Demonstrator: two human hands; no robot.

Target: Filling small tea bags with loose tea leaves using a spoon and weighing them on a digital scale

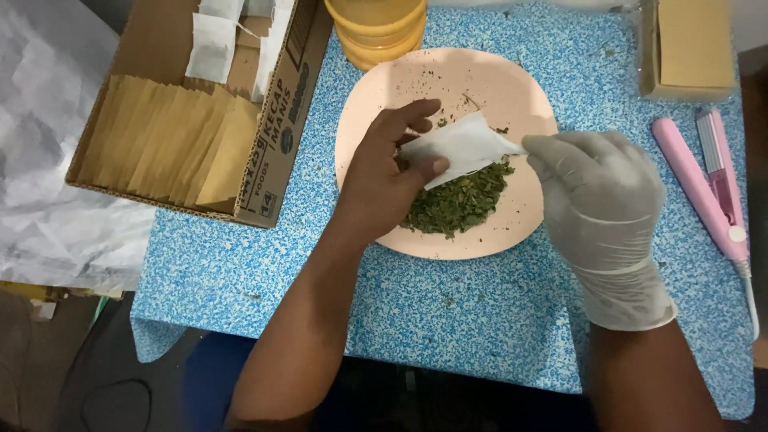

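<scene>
Between the bare left hand point(384, 172) and gloved right hand point(596, 184), both pinched shut on its edges, the white paper sachet point(460, 148) hovers over the dried-leaf pile point(456, 204) — feather-light, floppy, probably tear-prone, best gripped at its rims.

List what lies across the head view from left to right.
Crumpled white paper → cardboard box of brown sachets → left hand → white filter bag over the pink plate → gloved right hand → pink sealing tool.
</scene>
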